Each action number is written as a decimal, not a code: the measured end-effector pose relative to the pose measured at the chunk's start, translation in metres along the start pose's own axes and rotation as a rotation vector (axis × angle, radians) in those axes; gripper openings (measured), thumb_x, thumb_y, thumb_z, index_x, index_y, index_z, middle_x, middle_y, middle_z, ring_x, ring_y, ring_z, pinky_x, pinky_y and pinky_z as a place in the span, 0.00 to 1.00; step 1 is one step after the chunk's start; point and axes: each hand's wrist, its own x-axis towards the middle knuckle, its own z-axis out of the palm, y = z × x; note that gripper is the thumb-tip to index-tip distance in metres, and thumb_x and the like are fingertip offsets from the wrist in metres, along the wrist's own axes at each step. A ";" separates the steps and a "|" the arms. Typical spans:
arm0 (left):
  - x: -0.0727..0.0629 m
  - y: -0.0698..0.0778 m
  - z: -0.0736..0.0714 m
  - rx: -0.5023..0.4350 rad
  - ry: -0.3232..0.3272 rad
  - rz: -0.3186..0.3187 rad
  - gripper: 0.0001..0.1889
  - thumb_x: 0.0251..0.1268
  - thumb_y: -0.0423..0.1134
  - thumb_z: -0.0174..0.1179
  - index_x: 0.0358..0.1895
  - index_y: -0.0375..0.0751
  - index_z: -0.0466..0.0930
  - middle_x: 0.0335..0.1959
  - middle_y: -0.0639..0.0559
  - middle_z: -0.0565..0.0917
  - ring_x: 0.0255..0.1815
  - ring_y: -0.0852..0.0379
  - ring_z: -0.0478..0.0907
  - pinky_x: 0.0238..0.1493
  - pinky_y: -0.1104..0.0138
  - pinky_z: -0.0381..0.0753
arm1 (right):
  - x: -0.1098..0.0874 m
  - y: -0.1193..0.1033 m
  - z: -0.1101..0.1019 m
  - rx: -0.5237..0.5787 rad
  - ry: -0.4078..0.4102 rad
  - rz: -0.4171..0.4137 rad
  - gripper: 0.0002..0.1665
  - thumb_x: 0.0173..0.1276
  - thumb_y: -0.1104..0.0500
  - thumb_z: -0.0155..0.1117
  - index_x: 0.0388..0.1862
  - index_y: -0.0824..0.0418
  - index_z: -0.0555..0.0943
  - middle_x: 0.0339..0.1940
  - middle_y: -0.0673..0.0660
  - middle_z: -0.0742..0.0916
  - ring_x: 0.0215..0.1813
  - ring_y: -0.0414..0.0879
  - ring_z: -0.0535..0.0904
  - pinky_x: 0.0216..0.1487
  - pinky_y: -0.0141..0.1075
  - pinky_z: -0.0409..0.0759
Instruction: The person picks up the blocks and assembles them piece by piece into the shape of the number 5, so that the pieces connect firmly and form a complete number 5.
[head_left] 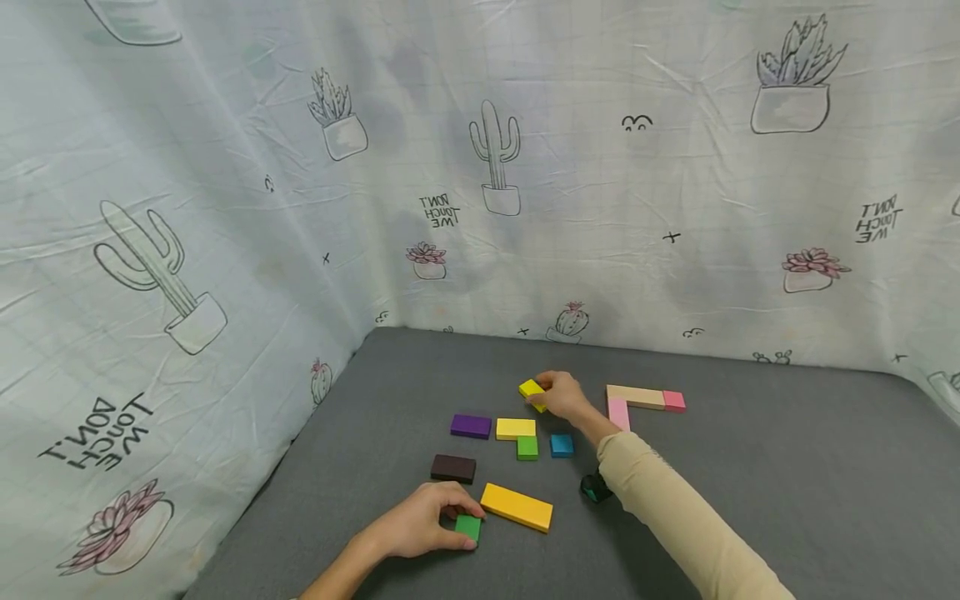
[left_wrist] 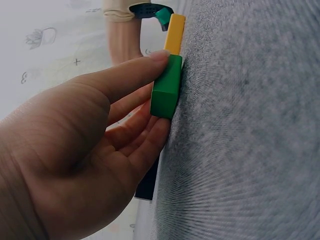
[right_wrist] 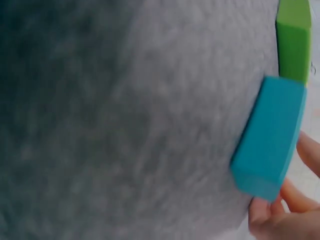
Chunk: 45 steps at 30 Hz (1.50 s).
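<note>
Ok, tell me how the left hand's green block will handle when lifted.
The green block looks rigid, its edges straight under the pinch. Flat-sided, it's unlikely to roll; smaller than the left hand, it's probably light.

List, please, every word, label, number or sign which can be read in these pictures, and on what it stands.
"DON'T TOUCH ME": reversed lettering, left side of the patterned cloth.
"DON'T TOUCH ME": reversed again, middle of the cloth.
"DON'T TOUCH ME": reversed too, right side.
"x" or "+" shaped marks: same cloth.
Blocks: no readable text.
Small mark at the right wrist view's edge: too blurred to read.
</note>
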 end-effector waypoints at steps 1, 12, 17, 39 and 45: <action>0.000 0.000 0.000 0.001 0.000 -0.001 0.14 0.57 0.40 0.70 0.46 0.46 0.84 0.42 0.63 0.79 0.42 0.67 0.74 0.46 0.70 0.75 | 0.000 -0.001 0.001 -0.041 0.007 -0.007 0.27 0.63 0.64 0.67 0.60 0.72 0.74 0.52 0.65 0.79 0.46 0.55 0.74 0.48 0.44 0.75; 0.000 -0.001 0.000 0.005 0.001 0.004 0.14 0.56 0.41 0.70 0.46 0.47 0.84 0.41 0.64 0.79 0.41 0.67 0.74 0.46 0.70 0.75 | -0.002 -0.010 0.009 -0.111 0.033 -0.022 0.23 0.62 0.73 0.64 0.57 0.75 0.74 0.51 0.68 0.79 0.49 0.57 0.75 0.51 0.48 0.74; 0.000 0.000 0.000 0.002 0.000 0.004 0.14 0.56 0.40 0.70 0.46 0.46 0.84 0.42 0.63 0.79 0.41 0.67 0.74 0.46 0.70 0.75 | -0.002 -0.009 -0.004 0.104 -0.009 0.000 0.28 0.64 0.71 0.62 0.63 0.74 0.67 0.55 0.70 0.76 0.53 0.59 0.74 0.54 0.48 0.74; -0.001 0.000 0.000 0.004 0.008 0.038 0.14 0.56 0.40 0.70 0.46 0.44 0.84 0.42 0.62 0.79 0.41 0.66 0.74 0.46 0.69 0.76 | -0.027 0.023 -0.076 0.506 -0.018 0.175 0.34 0.73 0.60 0.57 0.71 0.73 0.58 0.64 0.70 0.69 0.57 0.57 0.71 0.60 0.46 0.70; -0.001 0.000 0.000 0.008 0.010 0.040 0.14 0.56 0.40 0.70 0.46 0.44 0.84 0.42 0.61 0.79 0.41 0.66 0.74 0.45 0.69 0.76 | -0.047 0.033 -0.095 0.493 -0.027 0.182 0.37 0.72 0.59 0.59 0.71 0.75 0.57 0.61 0.70 0.70 0.47 0.48 0.76 0.54 0.41 0.75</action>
